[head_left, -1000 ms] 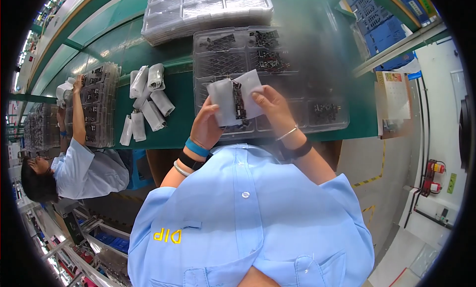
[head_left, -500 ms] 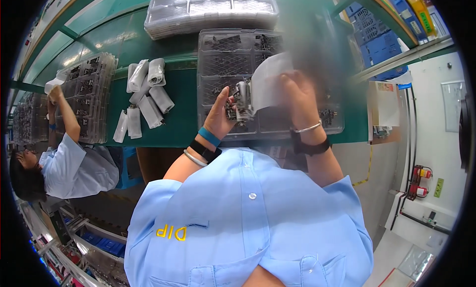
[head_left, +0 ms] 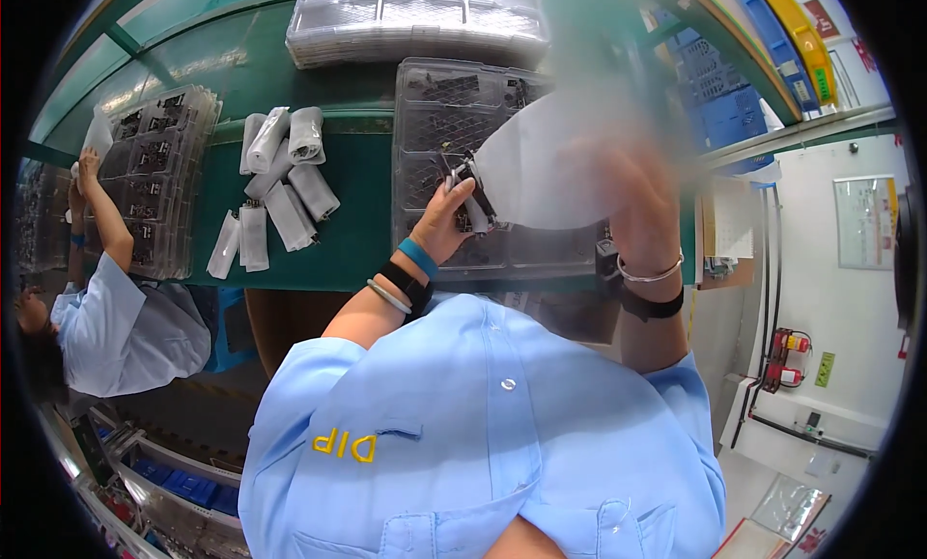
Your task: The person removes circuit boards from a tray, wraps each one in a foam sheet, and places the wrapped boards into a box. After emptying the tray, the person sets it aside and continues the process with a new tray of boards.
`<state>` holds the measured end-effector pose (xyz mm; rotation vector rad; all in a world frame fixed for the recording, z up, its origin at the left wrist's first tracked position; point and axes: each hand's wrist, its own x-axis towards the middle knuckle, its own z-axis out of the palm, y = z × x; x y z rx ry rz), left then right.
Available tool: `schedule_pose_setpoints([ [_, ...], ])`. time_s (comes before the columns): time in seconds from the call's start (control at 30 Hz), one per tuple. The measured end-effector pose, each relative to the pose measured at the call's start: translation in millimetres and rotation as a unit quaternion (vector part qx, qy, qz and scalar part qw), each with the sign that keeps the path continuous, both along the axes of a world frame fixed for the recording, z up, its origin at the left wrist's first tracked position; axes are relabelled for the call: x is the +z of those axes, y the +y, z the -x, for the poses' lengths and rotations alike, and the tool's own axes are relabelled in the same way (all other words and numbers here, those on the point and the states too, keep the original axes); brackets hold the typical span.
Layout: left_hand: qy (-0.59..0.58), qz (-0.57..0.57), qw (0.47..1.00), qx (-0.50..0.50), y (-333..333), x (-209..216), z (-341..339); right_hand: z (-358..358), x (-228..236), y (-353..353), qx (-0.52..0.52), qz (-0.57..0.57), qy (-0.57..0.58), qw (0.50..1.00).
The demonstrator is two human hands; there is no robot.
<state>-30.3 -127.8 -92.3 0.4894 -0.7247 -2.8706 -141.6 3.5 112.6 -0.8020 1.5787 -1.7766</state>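
Note:
My left hand (head_left: 442, 226) is closed around a small bundle of dark electronic parts (head_left: 475, 194), thin pins and wires sticking out at its top. A white wrapping sheet (head_left: 541, 163) runs from this bundle, stretched to the right. At its far end my right hand (head_left: 632, 197) grips the sheet; the fingers are partly blurred. Both hands are above a clear compartment tray (head_left: 444, 125) with dark electronic parts in its cells. Left of the tray lies a loose pile of white wrapped bundles (head_left: 290, 207), some with pins showing at their ends.
Stacked clear trays (head_left: 415, 28) stand at the back. On the left, a co-worker (head_left: 126, 308) handles a white sheet beside another tray stack (head_left: 159, 182). Blue bins (head_left: 724, 96) and a cardboard box (head_left: 724, 236) are at the right. The green table's front edge (head_left: 280, 281) runs before me.
My right hand has moved to the right, and the white sheet is spread wider between my hands. My left hand keeps the bundle. The co-worker's raised hand has shifted left.

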Motion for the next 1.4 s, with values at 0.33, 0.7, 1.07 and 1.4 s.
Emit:
schedule_pose_setpoints([
  [0.33, -0.011, 0.008, 1.0, 0.001, -2, -28, 8, -19, 17, -8, 0.002, 0.093, 0.029, 0.995],
  [0.7, -0.017, -0.075, 0.997, 0.01, -5, -20, 5, 12, 26, 27, -0.026, 0.159, 0.07, 0.984],
  [1.07, -0.057, 0.042, 0.997, 0.016, -1, -24, 10, 27, 56, 52, 0.002, 0.19, 0.156, 0.969],
  [1.4, -0.064, -0.019, 0.997, 0.043, 4, -42, 11, 3, 47, 36, -0.339, 0.04, 0.567, 0.75],
])
